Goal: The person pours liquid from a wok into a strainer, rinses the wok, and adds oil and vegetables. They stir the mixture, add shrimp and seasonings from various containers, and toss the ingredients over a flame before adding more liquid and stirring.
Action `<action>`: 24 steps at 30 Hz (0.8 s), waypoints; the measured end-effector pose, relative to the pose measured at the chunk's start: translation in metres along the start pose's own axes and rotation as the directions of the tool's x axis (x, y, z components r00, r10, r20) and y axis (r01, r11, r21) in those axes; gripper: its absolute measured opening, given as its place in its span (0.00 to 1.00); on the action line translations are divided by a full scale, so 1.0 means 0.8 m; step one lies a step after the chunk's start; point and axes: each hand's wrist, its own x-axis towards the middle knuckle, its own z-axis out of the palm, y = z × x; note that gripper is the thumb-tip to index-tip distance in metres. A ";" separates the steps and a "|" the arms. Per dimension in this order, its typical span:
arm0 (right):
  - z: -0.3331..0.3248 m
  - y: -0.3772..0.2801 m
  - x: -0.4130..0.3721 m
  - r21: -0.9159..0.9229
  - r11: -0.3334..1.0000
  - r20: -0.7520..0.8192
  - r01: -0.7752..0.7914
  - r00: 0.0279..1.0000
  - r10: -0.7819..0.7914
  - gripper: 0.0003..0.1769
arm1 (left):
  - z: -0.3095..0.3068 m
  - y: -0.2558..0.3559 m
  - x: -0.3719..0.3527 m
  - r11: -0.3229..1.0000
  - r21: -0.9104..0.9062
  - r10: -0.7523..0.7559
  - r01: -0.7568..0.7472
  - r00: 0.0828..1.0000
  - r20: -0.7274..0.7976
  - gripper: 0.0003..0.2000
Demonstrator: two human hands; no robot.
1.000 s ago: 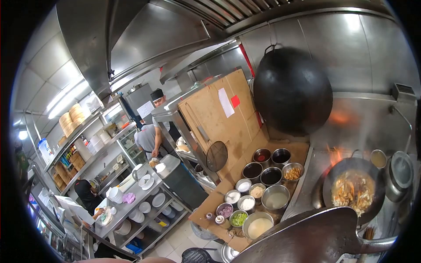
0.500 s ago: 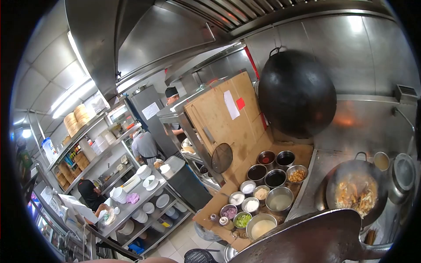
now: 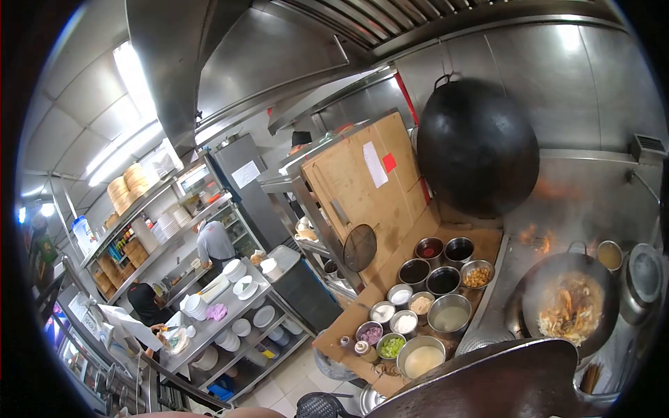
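Neither of my hands shows; only a skin-toned strip (image 3: 244, 414) runs along the bottom edge at left. Close to me at bottom right is the dark rim and side of a large wok (image 3: 481, 386), cut off by the frame. Beyond it a second wok (image 3: 570, 306) sits on the range, with sliced food (image 3: 568, 310) steaming inside. Small flames (image 3: 535, 240) rise behind that wok. A perforated skimmer (image 3: 486, 339) lies partly behind the near wok's rim.
Metal bowls of sauces and seasonings, including a pale liquid (image 3: 421, 361) and chopped greens (image 3: 391, 346), crowd a cardboard-lined counter. A big black wok (image 3: 479, 146) hangs on the wall. At left, people work by a steel table (image 3: 240, 299) with stacked dishes. A lidded pot (image 3: 641, 272) stands far right.
The view has shifted slightly, and scenery sits a little further right. Flames now show behind the cooking wok, its food has changed shape, and more of the skimmer is visible.
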 end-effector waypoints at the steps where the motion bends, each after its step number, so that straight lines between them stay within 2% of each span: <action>1: 0.002 0.001 0.000 0.001 1.000 0.000 0.000 1.000 0.000 0.05 | -0.002 0.000 -0.001 1.000 0.001 0.002 -0.002 1.000 -0.003 0.10; 12: 0.013 0.012 -0.027 0.019 0.998 -0.025 -0.052 0.998 0.052 0.06 | -0.019 0.004 -0.006 1.000 -0.015 0.000 0.000 1.000 -0.025 0.09; 17: 0.016 0.039 -0.054 0.046 0.989 -0.039 -0.142 0.989 0.143 0.07 | -0.025 0.008 -0.010 1.000 -0.031 0.005 -0.006 1.000 -0.031 0.09; 21: 0.026 0.111 -0.104 0.137 0.933 -0.051 -0.333 0.938 0.342 0.09 | -0.022 0.013 -0.018 0.998 -0.063 0.016 -0.019 0.999 -0.040 0.09; 24: 0.056 0.201 -0.171 0.332 0.747 0.027 -0.576 0.797 0.603 0.10 | -0.035 0.022 -0.025 0.992 -0.121 0.025 -0.024 1.000 0.005 0.09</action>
